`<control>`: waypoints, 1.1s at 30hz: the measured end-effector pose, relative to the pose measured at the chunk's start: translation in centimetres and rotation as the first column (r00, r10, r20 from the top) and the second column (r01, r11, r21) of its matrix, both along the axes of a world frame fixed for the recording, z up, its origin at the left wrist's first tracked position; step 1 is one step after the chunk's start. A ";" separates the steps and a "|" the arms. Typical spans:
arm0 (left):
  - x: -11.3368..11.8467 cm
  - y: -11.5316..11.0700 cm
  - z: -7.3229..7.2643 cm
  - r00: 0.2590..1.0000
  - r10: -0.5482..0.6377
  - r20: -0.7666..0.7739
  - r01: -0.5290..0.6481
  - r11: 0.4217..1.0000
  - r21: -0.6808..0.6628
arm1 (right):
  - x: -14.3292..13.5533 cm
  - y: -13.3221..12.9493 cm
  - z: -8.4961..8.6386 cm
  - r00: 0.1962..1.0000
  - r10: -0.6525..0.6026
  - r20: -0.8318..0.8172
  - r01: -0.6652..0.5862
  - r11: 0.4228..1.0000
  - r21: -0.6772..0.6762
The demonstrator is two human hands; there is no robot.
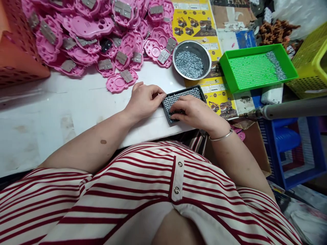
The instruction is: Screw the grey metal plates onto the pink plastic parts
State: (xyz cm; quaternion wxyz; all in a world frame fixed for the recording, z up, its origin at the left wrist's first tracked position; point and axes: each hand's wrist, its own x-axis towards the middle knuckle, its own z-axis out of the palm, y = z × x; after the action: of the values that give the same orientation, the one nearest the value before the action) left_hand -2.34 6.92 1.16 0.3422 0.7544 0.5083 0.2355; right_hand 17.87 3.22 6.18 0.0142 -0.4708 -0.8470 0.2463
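A small black tray (167,114) lies at the front edge of the white table, its inside covered with rows of small shiny metal pieces that look like screws. At the tray's upper left corner, the thumb and forefinger of my left hand (145,102) are pinched together on the rim. My right hand (192,111) reaches over the tray from the right, fingers curled down among the metal pieces. Whatever its fingertips hold is hidden. Behind the tray stands a steel bowl (176,69) of loose small screws.
Pink plastic shells (122,81) with metal plates are heaped at the back left, beside an orange basket (17,58). A green tray (255,64) with more screws sits to the right, near a yellow basket (310,54). A grey rod (293,107) juts in from the right.
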 end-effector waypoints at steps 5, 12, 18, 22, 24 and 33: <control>0.0 0.0 -0.1 1.000 0.000 0.011 0.000 1.000 -0.006 | 2.6 0.5 0.7 0.990 -0.004 0.143 0.012 0.999 -0.048; 0.0 0.0 0.1 1.000 0.005 0.007 -0.005 1.000 -0.008 | 3.7 0.4 0.9 0.971 -0.118 0.210 0.135 0.989 -0.067; 0.0 0.0 0.0 1.000 0.010 0.004 -0.010 1.000 -0.003 | 0.6 0.0 0.3 1.000 -0.011 -0.015 0.010 0.998 -0.065; 0.0 0.0 0.0 1.000 0.004 0.008 -0.004 1.000 -0.010 | 1.6 0.3 0.0 0.996 -0.089 0.023 0.088 0.996 0.020; 0.0 0.0 0.1 1.000 0.008 0.007 -0.008 1.000 -0.015 | 2.4 0.3 0.1 0.997 -0.049 0.054 0.051 0.998 -0.046; 0.0 0.0 0.0 1.000 0.007 -0.012 -0.007 1.000 -0.004 | 1.6 -0.2 0.0 0.998 -0.013 -0.058 0.010 0.999 -0.040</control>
State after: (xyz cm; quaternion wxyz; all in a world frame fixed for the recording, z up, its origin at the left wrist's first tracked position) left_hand -2.35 6.95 1.17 0.3398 0.7533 0.5135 0.2311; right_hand 19.50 3.07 6.16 0.0308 -0.4684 -0.8385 0.2767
